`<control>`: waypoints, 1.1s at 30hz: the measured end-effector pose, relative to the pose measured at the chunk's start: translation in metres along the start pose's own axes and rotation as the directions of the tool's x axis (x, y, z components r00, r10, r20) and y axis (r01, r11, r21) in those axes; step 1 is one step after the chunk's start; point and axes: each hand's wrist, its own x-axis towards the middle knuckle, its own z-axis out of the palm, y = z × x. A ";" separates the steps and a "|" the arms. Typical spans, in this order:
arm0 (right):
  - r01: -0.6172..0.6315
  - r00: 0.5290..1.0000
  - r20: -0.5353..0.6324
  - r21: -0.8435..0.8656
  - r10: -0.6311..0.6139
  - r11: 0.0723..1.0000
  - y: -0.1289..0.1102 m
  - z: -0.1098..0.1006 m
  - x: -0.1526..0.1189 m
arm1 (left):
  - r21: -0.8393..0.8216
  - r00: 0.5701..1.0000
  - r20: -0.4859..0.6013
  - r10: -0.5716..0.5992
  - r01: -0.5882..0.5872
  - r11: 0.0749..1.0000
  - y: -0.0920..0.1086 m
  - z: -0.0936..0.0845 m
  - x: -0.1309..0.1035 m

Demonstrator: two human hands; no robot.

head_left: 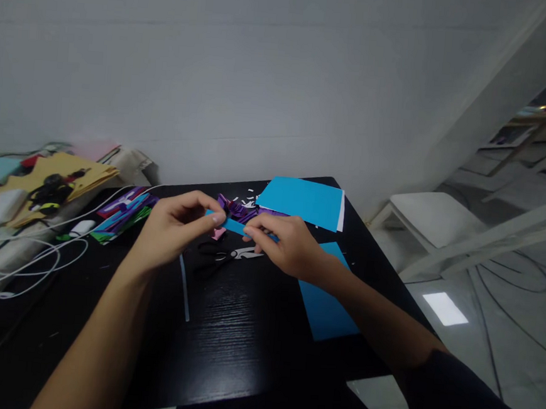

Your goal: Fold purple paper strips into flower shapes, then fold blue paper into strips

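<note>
A narrow blue paper strip (pixel 234 226) is stretched between my two hands above the black table. My left hand (pixel 177 222) pinches its left end between thumb and fingers. Closer to its right end, my right hand (pixel 284 240) has its fingers closed on the same strip. Just below the hands lie scissors (pixel 243 252) with black handles. Purple crumpled pieces (pixel 239 209) and a small pink piece (pixel 218 233) are behind and under the strip. A thin pale strip (pixel 184 289) rests on the table by my left wrist.
Blue sheets (pixel 302 199) lie at the back right, another blue sheet (pixel 329 297) under my right forearm. Colourful packets (pixel 123 215), white cables (pixel 56 250) and a yellow envelope (pixel 72 173) crowd the left. A white chair (pixel 426 213) stands right of the black table (pixel 223 352).
</note>
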 end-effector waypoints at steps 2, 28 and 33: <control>-0.038 0.999 0.029 0.050 0.037 0.998 -0.003 -0.001 0.000 | 0.047 0.999 0.054 -0.003 0.000 0.999 0.002 0.005 -0.001; -0.451 0.856 0.445 0.393 0.263 0.802 0.010 -0.026 0.009 | 0.112 0.998 -0.061 -0.030 0.037 0.993 0.002 -0.002 0.001; -0.473 0.852 0.452 0.446 0.265 0.760 0.006 -0.030 0.010 | -0.273 0.974 -0.187 -0.128 0.074 0.959 -0.001 0.010 0.001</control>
